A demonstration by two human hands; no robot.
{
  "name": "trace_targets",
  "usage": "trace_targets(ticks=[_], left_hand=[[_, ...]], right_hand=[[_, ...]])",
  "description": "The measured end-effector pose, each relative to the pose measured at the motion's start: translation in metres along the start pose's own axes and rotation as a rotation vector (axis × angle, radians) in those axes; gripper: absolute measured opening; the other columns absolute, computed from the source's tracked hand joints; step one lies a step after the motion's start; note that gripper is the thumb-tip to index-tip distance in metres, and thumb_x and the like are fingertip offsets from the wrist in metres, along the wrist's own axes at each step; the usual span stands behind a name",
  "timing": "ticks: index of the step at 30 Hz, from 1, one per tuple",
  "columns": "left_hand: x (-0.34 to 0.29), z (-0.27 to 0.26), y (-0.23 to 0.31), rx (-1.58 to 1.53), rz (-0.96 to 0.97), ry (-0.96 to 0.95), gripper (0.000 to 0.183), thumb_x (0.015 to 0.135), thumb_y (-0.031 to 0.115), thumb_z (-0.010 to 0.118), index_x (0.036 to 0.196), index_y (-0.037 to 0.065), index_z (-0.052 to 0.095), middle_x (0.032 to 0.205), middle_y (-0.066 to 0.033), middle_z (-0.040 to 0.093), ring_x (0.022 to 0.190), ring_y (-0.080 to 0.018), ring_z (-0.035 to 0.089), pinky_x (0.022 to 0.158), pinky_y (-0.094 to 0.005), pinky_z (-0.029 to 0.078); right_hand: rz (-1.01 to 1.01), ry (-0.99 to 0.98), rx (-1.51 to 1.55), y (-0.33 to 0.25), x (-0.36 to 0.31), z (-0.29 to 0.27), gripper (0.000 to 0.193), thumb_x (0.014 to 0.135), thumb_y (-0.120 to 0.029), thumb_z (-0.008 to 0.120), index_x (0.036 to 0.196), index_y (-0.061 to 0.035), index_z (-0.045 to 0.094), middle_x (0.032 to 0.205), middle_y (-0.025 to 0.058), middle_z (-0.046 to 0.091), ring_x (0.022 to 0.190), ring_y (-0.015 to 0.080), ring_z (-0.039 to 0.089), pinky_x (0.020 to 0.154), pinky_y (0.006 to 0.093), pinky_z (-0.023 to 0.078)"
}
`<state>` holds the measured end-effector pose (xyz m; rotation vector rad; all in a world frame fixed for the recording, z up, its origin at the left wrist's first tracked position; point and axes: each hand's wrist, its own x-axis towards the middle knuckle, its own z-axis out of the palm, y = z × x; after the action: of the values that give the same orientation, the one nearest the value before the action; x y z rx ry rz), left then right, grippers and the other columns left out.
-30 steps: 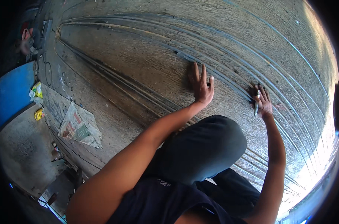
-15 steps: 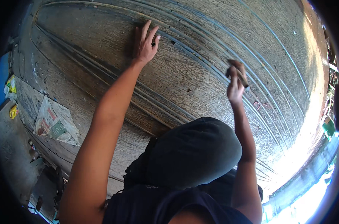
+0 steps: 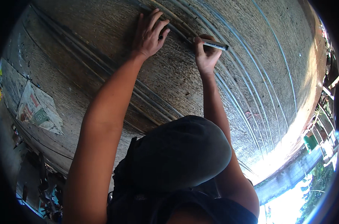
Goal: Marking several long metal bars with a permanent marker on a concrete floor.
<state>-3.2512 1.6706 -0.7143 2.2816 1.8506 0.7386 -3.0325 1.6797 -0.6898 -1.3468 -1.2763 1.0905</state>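
My right hand [image 3: 208,56] grips a white marker [image 3: 215,44] with a dark end, its other end pointing left at a thin rod [image 3: 186,27] on the rough concrete floor [image 3: 177,80]. Whether the tip touches the rod is too small to tell. Just left of it, my left hand [image 3: 150,35] rests with fingers stretched over the floor beside the same rods. Between its thumb and forefinger sits a small dark round marker cap [image 3: 160,37], its hollow end showing.
Several long blue-grey rods [image 3: 248,74] curve along the floor at right, and another bundle [image 3: 139,95] runs under my left forearm. A torn sheet [image 3: 39,110] lies at left. My dark-clothed knee [image 3: 180,153] fills the lower middle. Bright sunlight strikes the right edge.
My right hand has moved left and away from me, bringing the marker close to my left hand. The view has shifted, and the left hand still rests near the rods.
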Motion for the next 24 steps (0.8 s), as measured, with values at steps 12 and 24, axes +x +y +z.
trace_targets(ticks=[12, 24], left_hand=[[0.009, -0.019, 0.008, -0.005, 0.106, 0.036, 0.034, 0.097, 0.014, 0.066, 0.127, 0.006, 0.053, 0.142, -0.0230, 0.051, 0.131, -0.0442, 0.050, 0.104, -0.0546, 0.044], [0.009, -0.016, 0.008, -0.088, 0.054, 0.033, 0.030, 0.095, 0.011, 0.066, 0.123, 0.005, 0.056, 0.142, -0.0239, 0.049, 0.133, -0.0443, 0.048, 0.104, -0.0563, 0.043]], right_hand=[[-0.162, 0.053, -0.242, 0.007, -0.010, 0.002, 0.020, 0.085, -0.018, 0.077, 0.088, 0.0004, 0.069, 0.069, 0.0053, 0.067, 0.062, 0.0110, 0.064, 0.060, 0.0267, 0.052], [-0.167, 0.017, -0.220, 0.007, -0.011, 0.005, 0.018, 0.085, -0.016, 0.077, 0.089, 0.0001, 0.070, 0.068, 0.0062, 0.068, 0.060, 0.0099, 0.063, 0.056, 0.0256, 0.051]])
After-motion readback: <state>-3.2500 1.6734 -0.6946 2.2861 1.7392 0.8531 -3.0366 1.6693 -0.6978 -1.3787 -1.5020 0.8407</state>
